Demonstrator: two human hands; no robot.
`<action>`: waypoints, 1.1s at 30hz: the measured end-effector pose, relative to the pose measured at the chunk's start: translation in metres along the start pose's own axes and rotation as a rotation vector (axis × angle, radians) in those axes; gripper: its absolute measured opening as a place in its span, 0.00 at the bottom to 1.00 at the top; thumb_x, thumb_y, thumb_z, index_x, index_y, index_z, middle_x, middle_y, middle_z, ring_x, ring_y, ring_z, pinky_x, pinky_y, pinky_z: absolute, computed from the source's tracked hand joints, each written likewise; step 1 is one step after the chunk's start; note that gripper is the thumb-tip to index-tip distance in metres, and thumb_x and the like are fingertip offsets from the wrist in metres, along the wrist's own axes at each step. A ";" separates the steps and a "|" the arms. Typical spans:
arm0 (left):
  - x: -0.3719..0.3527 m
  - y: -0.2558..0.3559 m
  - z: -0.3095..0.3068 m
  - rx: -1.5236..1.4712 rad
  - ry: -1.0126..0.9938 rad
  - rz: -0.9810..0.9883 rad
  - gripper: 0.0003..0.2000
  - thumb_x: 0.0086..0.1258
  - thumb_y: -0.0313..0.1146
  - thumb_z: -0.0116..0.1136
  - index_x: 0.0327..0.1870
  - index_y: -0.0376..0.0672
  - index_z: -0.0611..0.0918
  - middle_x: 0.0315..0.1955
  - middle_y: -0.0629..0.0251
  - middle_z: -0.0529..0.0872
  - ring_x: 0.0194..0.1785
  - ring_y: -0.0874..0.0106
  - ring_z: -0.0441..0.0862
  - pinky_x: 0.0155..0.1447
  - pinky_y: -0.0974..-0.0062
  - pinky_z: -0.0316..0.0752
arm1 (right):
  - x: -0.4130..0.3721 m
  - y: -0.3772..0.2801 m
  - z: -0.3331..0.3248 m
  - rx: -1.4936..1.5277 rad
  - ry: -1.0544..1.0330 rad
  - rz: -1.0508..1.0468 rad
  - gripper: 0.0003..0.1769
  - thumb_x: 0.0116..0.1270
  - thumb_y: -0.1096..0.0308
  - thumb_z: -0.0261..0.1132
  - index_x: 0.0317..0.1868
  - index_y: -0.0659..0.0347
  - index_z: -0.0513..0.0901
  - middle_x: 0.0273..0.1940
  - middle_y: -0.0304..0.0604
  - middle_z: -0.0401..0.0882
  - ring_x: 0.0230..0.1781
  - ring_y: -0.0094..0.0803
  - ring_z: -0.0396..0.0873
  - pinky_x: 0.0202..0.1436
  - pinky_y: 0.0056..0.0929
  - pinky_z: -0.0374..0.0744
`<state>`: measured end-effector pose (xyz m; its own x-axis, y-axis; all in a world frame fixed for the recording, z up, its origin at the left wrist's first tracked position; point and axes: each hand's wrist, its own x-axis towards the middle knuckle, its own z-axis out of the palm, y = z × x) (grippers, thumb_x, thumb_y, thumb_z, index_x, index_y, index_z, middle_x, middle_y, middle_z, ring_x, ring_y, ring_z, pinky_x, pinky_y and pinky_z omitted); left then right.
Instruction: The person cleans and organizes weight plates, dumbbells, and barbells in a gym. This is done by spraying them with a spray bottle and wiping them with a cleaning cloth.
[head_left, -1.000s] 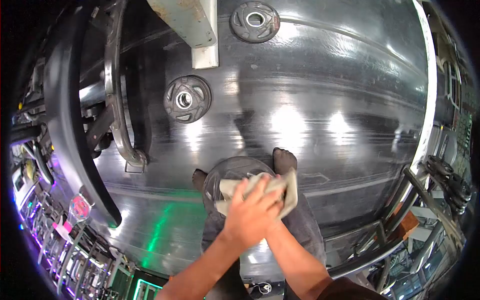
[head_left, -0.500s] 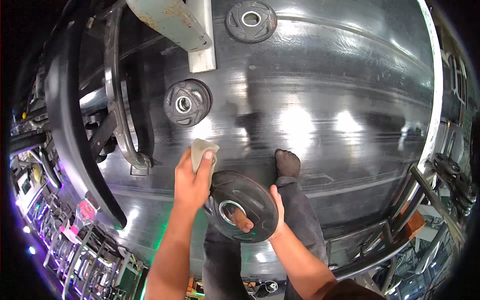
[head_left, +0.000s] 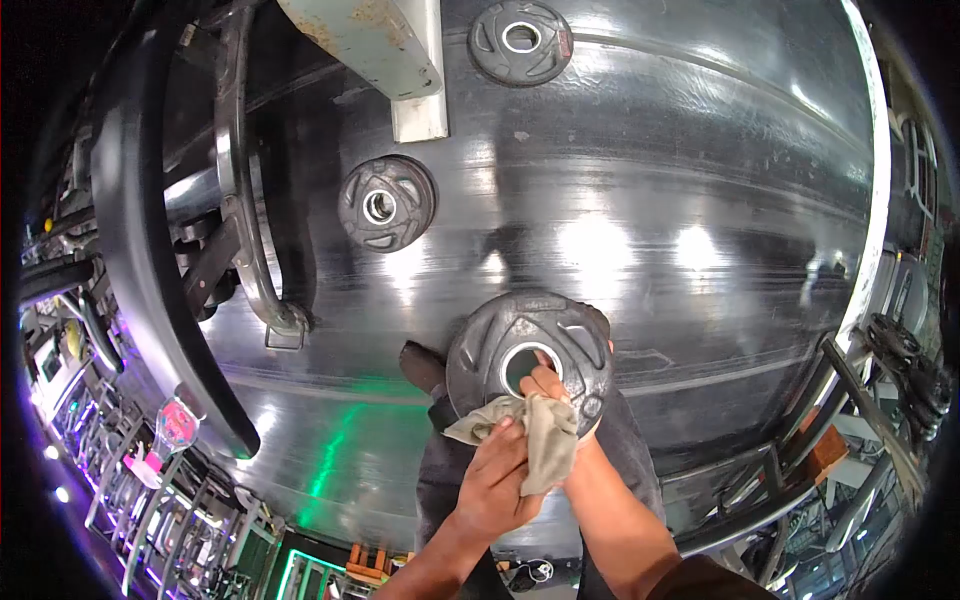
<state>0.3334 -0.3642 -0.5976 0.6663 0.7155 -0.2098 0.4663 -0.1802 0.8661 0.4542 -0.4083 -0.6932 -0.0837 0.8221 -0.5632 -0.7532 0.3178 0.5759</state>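
The cloth (head_left: pixel 552 440) has swung from beyond the eleven o'clock rim to six o'clock below the hub, and the weight plate (head_left: pixel 573 350) has shifted up and to the right since half a second ago. Taking the plate's hub as the dial's centre, the person's left hand (head_left: pixel 497 472) works between six and seven o'clock, fingers bent onto the gathered cloth and pinching its folds. The plate lies just above that grip, its lower face partly covered by the cloth.

The right hand (head_left: pixel 588 452) comes in at five o'clock, close against the plate's lower edge; plate and cloth hide most of it, and how tightly it is closed cannot be told. Fingertips show at the hub's hole, though which hand they belong to is unclear.

The plate is tilted toward the camera above the person's legs, a dark-socked foot (head_left: pixel 422 367) at nine o'clock. Farther off on the black floor (head_left: pixel 690 330), stacked plates (head_left: pixel 412 225) sit between ten and eleven, and another plate (head_left: pixel 492 62) lies at twelve. A long black pad (head_left: pixel 150 250) stretches along ten o'clock.
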 end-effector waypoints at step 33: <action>0.005 0.044 0.024 0.130 -0.084 0.032 0.21 0.61 0.39 0.73 0.49 0.35 0.82 0.45 0.58 0.82 0.46 0.58 0.80 0.50 0.63 0.78 | 0.034 0.000 -0.024 -0.472 -0.482 0.068 0.47 0.74 0.25 0.28 0.59 0.56 0.78 0.22 0.42 0.67 0.26 0.36 0.65 0.34 0.32 0.68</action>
<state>0.3708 -0.3848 -0.5710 0.7255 0.6503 -0.2253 0.5121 -0.2914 0.8080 0.4354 -0.3918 -0.7264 0.0766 0.9865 -0.1450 -0.9699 0.1074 0.2187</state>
